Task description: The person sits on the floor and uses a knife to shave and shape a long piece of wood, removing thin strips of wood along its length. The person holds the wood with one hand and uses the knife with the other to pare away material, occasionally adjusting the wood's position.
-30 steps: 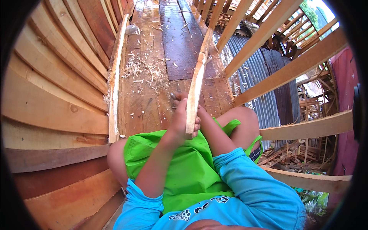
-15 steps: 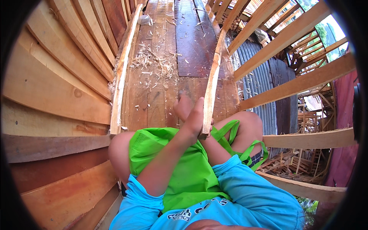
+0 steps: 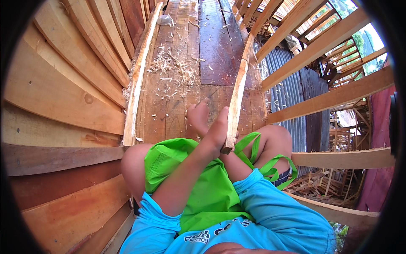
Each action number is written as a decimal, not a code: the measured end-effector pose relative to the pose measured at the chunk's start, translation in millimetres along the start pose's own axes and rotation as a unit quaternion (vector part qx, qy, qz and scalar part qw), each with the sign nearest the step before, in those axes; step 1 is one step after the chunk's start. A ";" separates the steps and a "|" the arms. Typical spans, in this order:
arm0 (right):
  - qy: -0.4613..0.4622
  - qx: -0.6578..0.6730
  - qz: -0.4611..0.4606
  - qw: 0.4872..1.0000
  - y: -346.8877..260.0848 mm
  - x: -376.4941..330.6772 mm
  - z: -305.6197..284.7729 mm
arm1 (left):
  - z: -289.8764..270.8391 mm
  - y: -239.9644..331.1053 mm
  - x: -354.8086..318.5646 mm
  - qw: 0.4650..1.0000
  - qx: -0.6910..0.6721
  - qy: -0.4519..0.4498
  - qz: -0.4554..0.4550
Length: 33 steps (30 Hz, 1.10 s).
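A long, pale wooden strip [image 3: 241,80] slants from my lap toward the far floor, its near cut end beside my left wrist. My left hand [image 3: 219,130] is wrapped round the strip near that end, thumb along its side. My right forearm [image 3: 232,163] crosses beneath the left one. In line with it, left of the strip, shows what looks like my right hand [image 3: 198,116], low over the floorboards. Its finger shape is unclear, and I cannot make out anything in it. A green cloth apron [image 3: 211,190] lies across my lap.
Curled wood shavings [image 3: 177,72] litter the plank floor [image 3: 169,118]. A second wooden strip [image 3: 136,80] lies along the left plank wall [image 3: 55,80]. A small round container [image 3: 164,20] sits far left. Slanted beams [image 3: 321,101] line the right, with corrugated metal sheets [image 3: 281,84] beyond.
The bare skin shape beyond my left wrist has shifted slightly left and turned. My left hand keeps its hold on the strip. The whole view has shifted a little.
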State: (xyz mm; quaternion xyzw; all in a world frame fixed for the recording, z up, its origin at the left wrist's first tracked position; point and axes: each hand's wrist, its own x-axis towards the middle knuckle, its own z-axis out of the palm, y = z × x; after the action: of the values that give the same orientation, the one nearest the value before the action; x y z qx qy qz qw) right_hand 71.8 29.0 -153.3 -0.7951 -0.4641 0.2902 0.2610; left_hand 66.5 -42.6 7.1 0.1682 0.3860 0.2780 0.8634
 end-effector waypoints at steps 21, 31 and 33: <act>-0.171 -0.046 -0.227 0.958 -8.0 59.1 30.7 | -6.0 -1.0 6.3 1.000 -0.017 -0.022 0.001; -0.088 -0.119 -0.197 0.969 -8.5 66.3 34.0 | -2.3 0.0 4.6 1.000 -0.011 -0.019 0.015; -0.180 -0.132 -0.247 0.943 -9.4 57.9 36.6 | -4.1 1.0 4.4 1.000 -0.013 -0.020 0.012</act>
State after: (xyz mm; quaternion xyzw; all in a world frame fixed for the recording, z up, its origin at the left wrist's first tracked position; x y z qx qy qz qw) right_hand 63.8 89.9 -185.1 -0.6174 -0.7193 0.2910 0.1294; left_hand 65.4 -38.9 2.5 0.1671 0.3634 0.2895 0.8696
